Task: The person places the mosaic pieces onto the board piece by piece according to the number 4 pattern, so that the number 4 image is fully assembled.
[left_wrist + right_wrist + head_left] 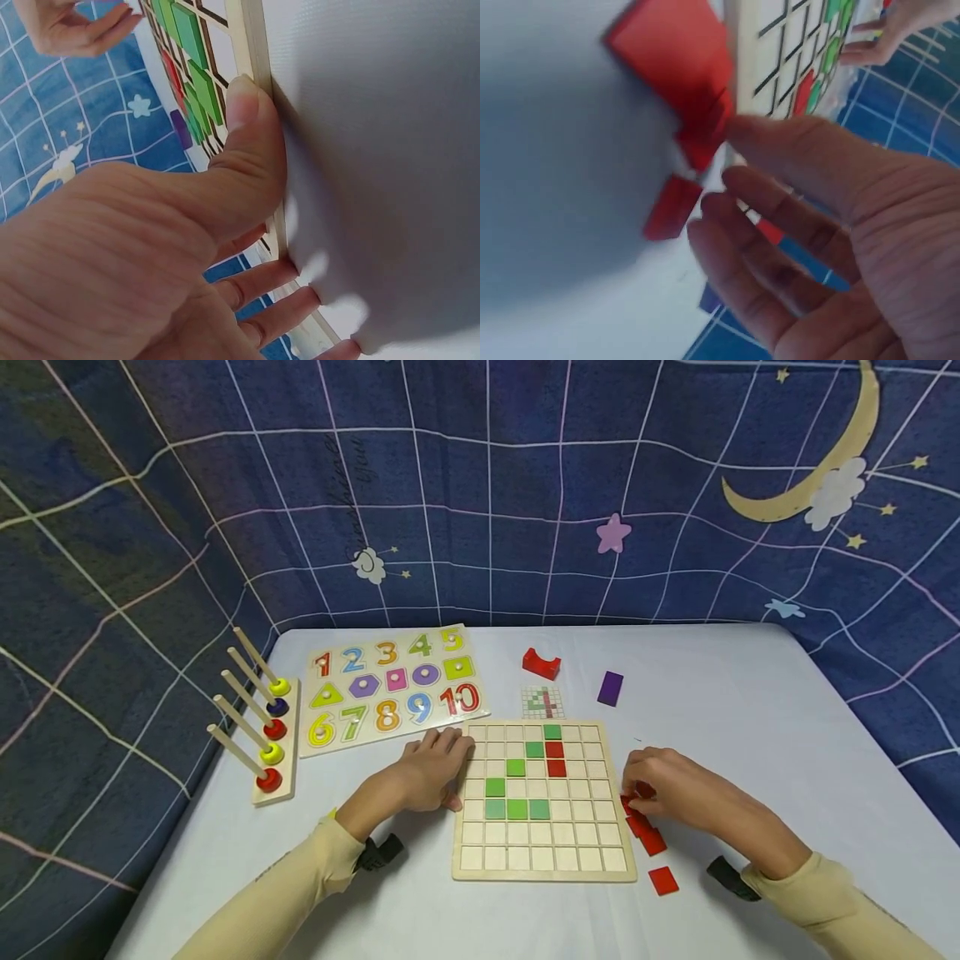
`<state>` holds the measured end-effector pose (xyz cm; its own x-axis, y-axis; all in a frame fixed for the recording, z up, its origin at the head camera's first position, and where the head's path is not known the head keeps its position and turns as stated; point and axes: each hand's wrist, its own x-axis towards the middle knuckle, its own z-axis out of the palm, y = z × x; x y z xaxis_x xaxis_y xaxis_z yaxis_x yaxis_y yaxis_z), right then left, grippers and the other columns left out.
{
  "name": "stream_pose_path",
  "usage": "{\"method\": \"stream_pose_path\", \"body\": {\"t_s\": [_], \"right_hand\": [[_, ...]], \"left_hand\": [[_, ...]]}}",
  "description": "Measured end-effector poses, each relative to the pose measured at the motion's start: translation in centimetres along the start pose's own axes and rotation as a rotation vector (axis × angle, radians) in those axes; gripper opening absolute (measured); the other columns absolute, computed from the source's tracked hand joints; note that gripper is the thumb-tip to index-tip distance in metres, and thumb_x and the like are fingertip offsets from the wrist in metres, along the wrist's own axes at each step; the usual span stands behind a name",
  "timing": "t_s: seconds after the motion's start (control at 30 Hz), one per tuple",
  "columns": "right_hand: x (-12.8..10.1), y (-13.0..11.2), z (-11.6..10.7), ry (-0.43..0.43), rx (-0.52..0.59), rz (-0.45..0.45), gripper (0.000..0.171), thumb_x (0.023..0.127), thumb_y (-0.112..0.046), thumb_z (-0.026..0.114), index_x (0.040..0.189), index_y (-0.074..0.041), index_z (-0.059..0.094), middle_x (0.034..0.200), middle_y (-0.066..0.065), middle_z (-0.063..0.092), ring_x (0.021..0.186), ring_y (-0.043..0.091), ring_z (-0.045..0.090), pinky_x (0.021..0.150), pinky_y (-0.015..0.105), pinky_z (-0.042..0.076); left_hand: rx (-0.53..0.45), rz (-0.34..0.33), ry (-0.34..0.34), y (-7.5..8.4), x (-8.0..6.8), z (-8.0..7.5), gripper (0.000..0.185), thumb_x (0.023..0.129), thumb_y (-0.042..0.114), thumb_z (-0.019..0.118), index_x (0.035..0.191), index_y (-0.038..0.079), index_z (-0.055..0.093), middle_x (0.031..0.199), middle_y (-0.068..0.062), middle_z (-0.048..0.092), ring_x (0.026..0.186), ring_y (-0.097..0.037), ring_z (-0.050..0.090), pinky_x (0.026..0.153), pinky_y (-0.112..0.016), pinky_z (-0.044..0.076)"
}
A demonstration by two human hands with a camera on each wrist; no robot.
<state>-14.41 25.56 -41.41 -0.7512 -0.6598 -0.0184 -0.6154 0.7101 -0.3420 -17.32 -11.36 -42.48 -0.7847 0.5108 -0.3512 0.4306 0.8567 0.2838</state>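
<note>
Several red tiles (647, 837) lower right: thin, light, stiff; lift by edges. Right hand (660, 785) pinches one; left hand (431, 772), fingers spread, steadies grid board (543, 860).

Green tiles (516, 809) and red tiles (555, 758) on pale gridded board (543, 867); white table (750, 710).

Left hand (431, 770) lying flat with fingers spread and straight, thumb (244, 112) stretched out, right hand (663, 781) palm down with fingers bent at the tips, both forearms in cream sleeves reaching in from the near edge
</note>
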Motion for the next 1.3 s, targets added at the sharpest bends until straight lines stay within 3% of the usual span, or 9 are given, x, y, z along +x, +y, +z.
{"method": "stream_pose_path", "body": {"t_s": [0.5,0.67,0.87,1.3], "right_hand": [[-0.9,1.2,0.8,0.042,-0.109,-0.155,0.021,0.081,0.000,0.086,0.092,-0.015,0.075,0.091,-0.007,0.061,0.088,0.006,0.047,0.071,0.020,0.050],[-0.7,0.9,0.5,0.084,-0.104,-0.159,0.019,0.082,-0.002,0.087,0.093,-0.015,0.077,0.092,-0.006,0.061,0.089,0.006,0.048,0.070,0.018,0.049],[0.4,-0.1,0.7,0.090,-0.089,-0.168,0.014,0.088,-0.005,0.083,0.096,-0.015,0.076,0.095,-0.005,0.062,0.091,0.008,0.049,0.071,0.020,0.049],[4.4,-2.3,2.7,0.141,-0.113,-0.277,0.011,0.088,-0.007,0.083,0.095,-0.011,0.075,0.101,0.001,0.064,0.096,0.013,0.054,0.078,0.022,0.054]], "left_hand": [[0.000,0.014,0.007,0.0,0.1,0.0,0.081,0.093,0.033,0.080,0.155,0.007,0.035,0.161,-0.019,0.036,0.146,-0.041,0.035,0.118,-0.069,0.035],[0.002,0.014,0.008,0.0,0.0,0.0,0.082,0.093,0.033,0.080,0.156,0.007,0.034,0.162,-0.019,0.036,0.146,-0.041,0.035,0.119,-0.069,0.034],[0.004,0.011,0.006,0.1,-0.2,-0.1,0.081,0.094,0.032,0.080,0.155,0.007,0.034,0.162,-0.019,0.036,0.145,-0.040,0.036,0.118,-0.068,0.035],[-0.016,0.015,0.012,0.0,-0.2,0.0,0.081,0.093,0.032,0.080,0.155,0.005,0.035,0.164,-0.022,0.034,0.147,-0.043,0.035,0.119,-0.069,0.034]]}}
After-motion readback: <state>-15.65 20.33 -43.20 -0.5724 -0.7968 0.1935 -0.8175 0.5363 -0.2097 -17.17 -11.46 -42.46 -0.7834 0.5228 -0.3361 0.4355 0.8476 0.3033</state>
